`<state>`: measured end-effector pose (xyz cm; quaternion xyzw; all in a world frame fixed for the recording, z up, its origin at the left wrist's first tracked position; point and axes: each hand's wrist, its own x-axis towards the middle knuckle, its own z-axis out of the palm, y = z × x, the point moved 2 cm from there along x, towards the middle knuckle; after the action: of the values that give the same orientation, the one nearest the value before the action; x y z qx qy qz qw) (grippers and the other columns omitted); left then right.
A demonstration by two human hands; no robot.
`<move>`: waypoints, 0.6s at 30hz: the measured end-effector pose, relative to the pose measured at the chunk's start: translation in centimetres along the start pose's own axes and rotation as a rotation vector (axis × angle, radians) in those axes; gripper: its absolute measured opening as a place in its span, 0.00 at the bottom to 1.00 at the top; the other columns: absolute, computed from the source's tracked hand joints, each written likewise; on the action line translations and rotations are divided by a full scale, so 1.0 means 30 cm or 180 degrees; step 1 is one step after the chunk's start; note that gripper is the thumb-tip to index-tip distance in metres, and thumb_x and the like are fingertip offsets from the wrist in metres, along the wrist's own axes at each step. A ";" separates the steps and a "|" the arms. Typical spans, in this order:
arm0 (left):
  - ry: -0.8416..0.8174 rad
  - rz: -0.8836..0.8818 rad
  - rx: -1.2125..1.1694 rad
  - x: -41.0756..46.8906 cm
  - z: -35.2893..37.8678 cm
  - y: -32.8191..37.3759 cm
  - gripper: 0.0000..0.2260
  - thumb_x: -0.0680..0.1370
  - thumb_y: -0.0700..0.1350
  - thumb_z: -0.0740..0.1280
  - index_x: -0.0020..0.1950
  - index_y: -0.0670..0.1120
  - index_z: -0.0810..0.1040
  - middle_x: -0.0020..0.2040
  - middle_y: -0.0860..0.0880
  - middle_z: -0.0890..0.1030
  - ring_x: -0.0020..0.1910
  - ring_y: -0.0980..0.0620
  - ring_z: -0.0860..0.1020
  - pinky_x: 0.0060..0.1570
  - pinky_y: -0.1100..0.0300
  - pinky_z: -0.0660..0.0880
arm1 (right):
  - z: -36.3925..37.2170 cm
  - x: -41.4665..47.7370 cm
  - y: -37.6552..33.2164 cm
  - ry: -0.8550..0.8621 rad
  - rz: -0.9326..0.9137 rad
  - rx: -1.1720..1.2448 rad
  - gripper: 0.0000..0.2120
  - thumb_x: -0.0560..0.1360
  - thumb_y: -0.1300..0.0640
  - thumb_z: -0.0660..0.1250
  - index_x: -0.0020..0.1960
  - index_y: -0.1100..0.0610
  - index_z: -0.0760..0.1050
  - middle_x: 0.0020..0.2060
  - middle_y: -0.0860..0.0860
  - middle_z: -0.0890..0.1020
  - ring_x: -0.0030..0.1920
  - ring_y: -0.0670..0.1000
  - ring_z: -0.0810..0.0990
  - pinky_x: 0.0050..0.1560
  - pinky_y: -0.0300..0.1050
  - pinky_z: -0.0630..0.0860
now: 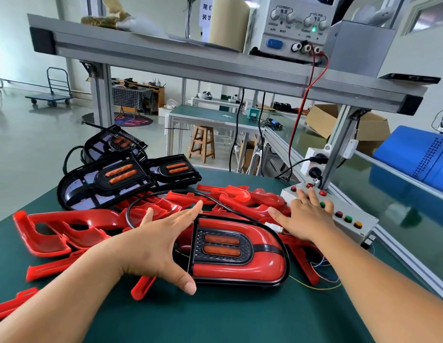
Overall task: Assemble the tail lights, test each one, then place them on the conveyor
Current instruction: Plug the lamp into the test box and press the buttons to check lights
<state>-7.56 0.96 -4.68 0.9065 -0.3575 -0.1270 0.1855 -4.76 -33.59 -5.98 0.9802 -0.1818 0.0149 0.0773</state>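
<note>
An assembled tail light [242,263] with a red cover and two orange strips lies on the green mat in front of me. My left hand [163,243] spans its left end, fingers straight along the far edge and thumb at the near edge. A black cable [215,198] loops from the light to a white connector [273,226]. My right hand [304,216] lies flat with spread fingers on the grey test box [349,214], fingertips among its red and green buttons.
Loose red covers [67,226] lie scattered across the mat. Three black light bases [111,181] are stacked at the back left. A power supply [297,28] sits on the overhead shelf, a red lead dropping to the box. The conveyor [389,201] runs along the right, with a blue bin [418,157].
</note>
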 end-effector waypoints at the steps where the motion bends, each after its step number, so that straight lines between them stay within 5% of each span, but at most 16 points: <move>1: -0.0003 0.0011 0.0004 0.000 0.000 0.000 0.61 0.56 0.76 0.70 0.67 0.67 0.24 0.71 0.69 0.40 0.69 0.67 0.34 0.68 0.48 0.24 | 0.000 -0.004 0.000 -0.0003 0.0017 0.0000 0.53 0.67 0.20 0.37 0.76 0.54 0.61 0.80 0.52 0.44 0.78 0.54 0.37 0.72 0.65 0.43; 8: -0.0082 0.0057 0.0052 -0.003 -0.004 0.006 0.58 0.55 0.76 0.70 0.61 0.73 0.23 0.59 0.79 0.34 0.52 0.83 0.26 0.65 0.51 0.23 | -0.007 -0.012 0.003 0.0129 -0.0110 -0.0211 0.50 0.69 0.21 0.37 0.76 0.54 0.60 0.79 0.52 0.39 0.79 0.54 0.46 0.72 0.65 0.38; 18: -0.0019 0.0072 0.0111 -0.007 -0.003 0.005 0.58 0.54 0.78 0.69 0.60 0.74 0.22 0.59 0.81 0.33 0.54 0.85 0.27 0.66 0.50 0.24 | -0.025 0.009 -0.011 0.0134 -0.0399 -0.0739 0.46 0.71 0.24 0.36 0.76 0.53 0.58 0.79 0.49 0.40 0.76 0.59 0.57 0.71 0.61 0.42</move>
<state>-7.76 1.03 -4.52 0.9051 -0.3704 -0.1214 0.1700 -4.39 -33.25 -5.27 0.9736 -0.1191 0.0095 0.1947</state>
